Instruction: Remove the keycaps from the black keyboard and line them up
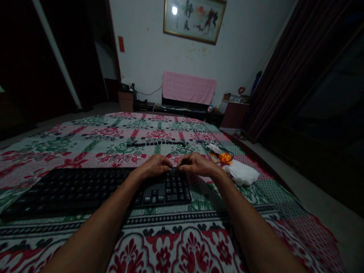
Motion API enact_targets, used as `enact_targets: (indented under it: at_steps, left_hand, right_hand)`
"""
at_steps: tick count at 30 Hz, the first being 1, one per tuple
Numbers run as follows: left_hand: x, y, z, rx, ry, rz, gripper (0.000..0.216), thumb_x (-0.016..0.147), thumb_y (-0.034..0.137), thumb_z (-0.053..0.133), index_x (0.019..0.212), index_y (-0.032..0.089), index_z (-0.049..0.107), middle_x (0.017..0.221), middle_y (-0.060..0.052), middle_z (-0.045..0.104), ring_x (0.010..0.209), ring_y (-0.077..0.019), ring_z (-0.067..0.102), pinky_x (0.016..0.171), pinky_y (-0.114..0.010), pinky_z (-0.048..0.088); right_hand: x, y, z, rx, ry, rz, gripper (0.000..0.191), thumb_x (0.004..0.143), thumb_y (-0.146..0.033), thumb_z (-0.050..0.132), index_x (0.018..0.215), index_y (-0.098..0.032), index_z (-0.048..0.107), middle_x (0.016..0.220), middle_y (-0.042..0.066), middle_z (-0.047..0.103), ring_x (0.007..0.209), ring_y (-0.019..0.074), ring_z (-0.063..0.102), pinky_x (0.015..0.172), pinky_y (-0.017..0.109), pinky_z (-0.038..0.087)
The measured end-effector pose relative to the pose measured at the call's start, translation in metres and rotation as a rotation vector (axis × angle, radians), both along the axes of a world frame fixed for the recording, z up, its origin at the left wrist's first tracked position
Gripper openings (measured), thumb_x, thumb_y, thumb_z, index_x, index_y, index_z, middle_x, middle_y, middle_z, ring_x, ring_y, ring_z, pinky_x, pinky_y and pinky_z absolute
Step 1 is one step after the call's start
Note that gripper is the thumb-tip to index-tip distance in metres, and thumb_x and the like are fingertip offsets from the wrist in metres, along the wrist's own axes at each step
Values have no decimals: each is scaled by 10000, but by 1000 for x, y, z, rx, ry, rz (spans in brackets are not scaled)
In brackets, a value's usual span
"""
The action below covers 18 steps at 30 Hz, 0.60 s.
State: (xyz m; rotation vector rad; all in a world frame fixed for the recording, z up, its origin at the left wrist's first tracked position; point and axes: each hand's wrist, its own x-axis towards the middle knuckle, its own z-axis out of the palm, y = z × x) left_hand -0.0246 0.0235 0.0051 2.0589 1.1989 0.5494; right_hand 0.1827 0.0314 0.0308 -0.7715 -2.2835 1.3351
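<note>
A black keyboard lies across the patterned bedspread, its number pad at the right end. Over the far edge of that end is my left hand, fingers curled and thumb pointing right. Facing it across a small gap, my right hand has its thumb and fingers drawn together above the number pad. What either hand pinches, if anything, is too small and dark to make out. A thin black cable arches behind both hands. Beyond it runs a row of loose black keycaps.
Right of my right hand lie a crumpled white plastic bag, an orange bundle and more dark cable. The bedspread drops away at the right edge of the bed. A pink towel covers a screen by the far wall.
</note>
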Motion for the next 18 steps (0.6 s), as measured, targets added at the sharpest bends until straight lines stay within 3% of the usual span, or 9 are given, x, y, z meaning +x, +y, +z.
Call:
enact_targets:
  at_steps: [6, 13, 18]
  left_hand:
    - [-2, -1, 3, -6, 31, -21, 290, 689, 260, 499, 856, 125, 693, 710, -1, 628, 642, -120, 517, 559, -193, 358]
    - [-3, 0, -2, -10, 9, -27, 293, 705, 281, 489, 841, 127, 697, 661, 6, 603, 584, -104, 479, 514, -193, 327]
    - [-2, 0, 0, -61, 3, -18, 311, 697, 290, 503, 882, 129, 695, 692, 1, 613, 592, -103, 475, 521, -188, 333]
  right_hand:
    - [-1, -1, 1, 75, -93, 9, 192, 744, -271, 564, 877, -153, 637, 760, -6, 631, 680, 114, 549, 635, 213, 404]
    - [-6, -6, 6, 169, -159, -50, 145, 745, -231, 546, 832, -155, 633, 677, -18, 597, 609, 98, 520, 545, 188, 371]
    - [-3, -7, 7, 119, -143, -23, 160, 726, -228, 561, 833, -152, 653, 688, -17, 603, 613, 96, 518, 570, 195, 392]
